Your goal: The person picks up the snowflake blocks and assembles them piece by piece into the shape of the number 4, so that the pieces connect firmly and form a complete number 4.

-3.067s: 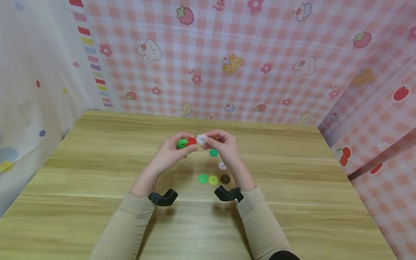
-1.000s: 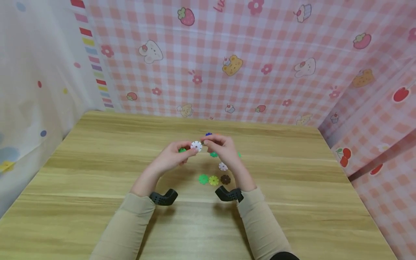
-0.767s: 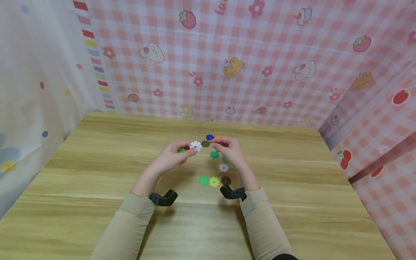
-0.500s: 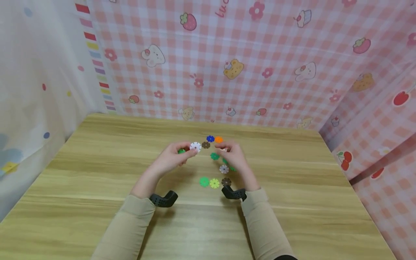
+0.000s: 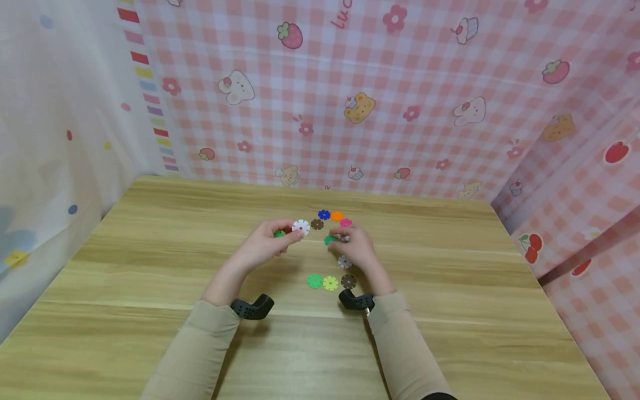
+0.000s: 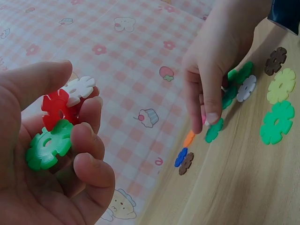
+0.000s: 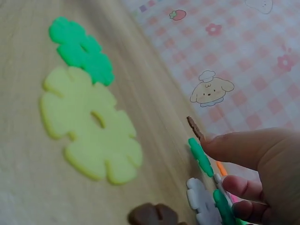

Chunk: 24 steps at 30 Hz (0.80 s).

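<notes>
Left hand: here's the left hand [image 5: 260,244], raised over the wooden counter [image 5: 475,278], curled fingers and thumb holding a little cluster of notched discs
In that grip: a bright green disc [image 6: 50,145] low in the palm, a red disc [image 6: 58,108] overlapping it, then a white disc [image 6: 80,88] at the far end; the head view shows the thumb right on the white one
Right hand: over on the other side, the right hand [image 5: 356,244] is down low, thumb and fingers spread with a gap between them, thumb tip right by an emerald disc [image 5: 328,240]; touching it or just clear, I cannot tell
Under that right hand: a pair of green discs [image 6: 243,72] peeks out in the left wrist view, partly covered
Back row: far brown disc [image 5: 317,224], blue disc [image 5: 324,214], orange disc [image 5: 337,216] and pink disc [image 5: 346,223], all lying on the counter
Front row: light green disc [image 5: 314,281], yellow disc [image 5: 330,283] and near brown disc [image 5: 348,281] side by side, with a pale grey disc [image 5: 345,261] just behind the brown
Backdrop: pink checked cloth [image 5: 390,66] rising behind it all, dotted with strawberries, bears and flowers
</notes>
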Motion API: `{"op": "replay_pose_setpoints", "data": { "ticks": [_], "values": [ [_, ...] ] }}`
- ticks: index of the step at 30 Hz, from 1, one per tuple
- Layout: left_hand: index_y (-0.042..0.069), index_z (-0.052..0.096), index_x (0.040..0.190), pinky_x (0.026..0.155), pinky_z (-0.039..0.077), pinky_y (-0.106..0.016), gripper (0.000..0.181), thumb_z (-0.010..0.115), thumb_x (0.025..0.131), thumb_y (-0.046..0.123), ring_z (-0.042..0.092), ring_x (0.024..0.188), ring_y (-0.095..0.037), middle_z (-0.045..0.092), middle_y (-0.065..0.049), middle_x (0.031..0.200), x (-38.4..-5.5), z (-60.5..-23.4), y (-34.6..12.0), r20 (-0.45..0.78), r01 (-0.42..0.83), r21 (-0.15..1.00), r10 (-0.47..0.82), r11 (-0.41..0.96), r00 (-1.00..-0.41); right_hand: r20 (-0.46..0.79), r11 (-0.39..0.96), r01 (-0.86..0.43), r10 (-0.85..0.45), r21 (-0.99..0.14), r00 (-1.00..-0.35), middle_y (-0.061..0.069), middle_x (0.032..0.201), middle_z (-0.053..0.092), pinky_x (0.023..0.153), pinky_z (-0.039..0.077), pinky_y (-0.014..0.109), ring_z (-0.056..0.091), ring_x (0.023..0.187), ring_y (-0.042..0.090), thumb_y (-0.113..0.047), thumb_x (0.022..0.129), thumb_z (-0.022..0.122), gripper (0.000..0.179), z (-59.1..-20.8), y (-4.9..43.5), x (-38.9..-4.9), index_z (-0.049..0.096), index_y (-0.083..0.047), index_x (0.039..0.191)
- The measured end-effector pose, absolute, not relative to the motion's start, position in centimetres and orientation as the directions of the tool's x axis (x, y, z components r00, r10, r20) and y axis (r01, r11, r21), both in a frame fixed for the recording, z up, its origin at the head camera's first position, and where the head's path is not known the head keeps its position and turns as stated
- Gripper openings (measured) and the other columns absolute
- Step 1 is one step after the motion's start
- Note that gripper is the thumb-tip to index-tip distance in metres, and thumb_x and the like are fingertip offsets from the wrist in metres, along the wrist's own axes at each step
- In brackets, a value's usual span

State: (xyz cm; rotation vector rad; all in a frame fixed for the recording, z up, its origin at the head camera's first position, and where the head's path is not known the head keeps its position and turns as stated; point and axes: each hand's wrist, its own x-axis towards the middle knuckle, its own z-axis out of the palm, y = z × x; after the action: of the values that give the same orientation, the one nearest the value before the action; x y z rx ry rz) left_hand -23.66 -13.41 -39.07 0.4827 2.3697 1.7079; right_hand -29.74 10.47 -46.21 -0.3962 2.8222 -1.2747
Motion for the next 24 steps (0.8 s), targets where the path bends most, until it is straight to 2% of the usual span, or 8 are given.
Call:
{"op": "replay_pose_setpoints", "data": {
  "ticks": [7,13,24],
  "values": [
    [0.004,0.066,0.109,0.052,0.034,-0.024,0.027,0.060,0.097,0.027,0.041,0.059,-0.017,0.047,-0.001,0.065,-23.74,-39.20,-13.56,0.052,0.167,0.941,0.363,0.293,-0.930,0.073,0.719,-0.211,-0.218,-0.662,-0.973,0.016,0.123,0.055,0.097,0.038,0.052,0.051,0.112,0.032,-0.023,0.081,0.079,0.039,-46.57,10.16,-29.85,0.070,-0.011,0.118],
    [0.001,0.065,0.113,0.052,0.035,-0.024,0.031,0.060,0.098,0.027,0.041,0.060,-0.017,0.047,-0.002,0.067,-23.65,-38.97,-13.59,0.050,0.164,0.943,0.363,0.290,-0.931,0.073,0.753,-0.205,-0.205,-0.626,-0.976,0.016,0.128,0.053,0.105,0.027,0.055,0.048,0.119,0.033,-0.025,0.081,0.079,0.038,-46.81,10.05,-29.86,0.070,-0.012,0.116],
    [0.005,0.066,0.112,0.052,0.035,-0.024,0.028,0.061,0.097,0.027,0.042,0.060,-0.017,0.048,-0.001,0.066,-23.55,-38.89,-13.62,0.047,0.162,0.938,0.349,0.306,-0.936,0.127,0.707,-0.251,-0.224,-0.661,-0.966,0.009,0.103,0.061,0.095,0.035,0.047,0.048,0.103,0.029,-0.013,0.077,0.081,0.028,-46.36,9.88,-29.74,0.068,-0.009,0.102]
  ]
}}
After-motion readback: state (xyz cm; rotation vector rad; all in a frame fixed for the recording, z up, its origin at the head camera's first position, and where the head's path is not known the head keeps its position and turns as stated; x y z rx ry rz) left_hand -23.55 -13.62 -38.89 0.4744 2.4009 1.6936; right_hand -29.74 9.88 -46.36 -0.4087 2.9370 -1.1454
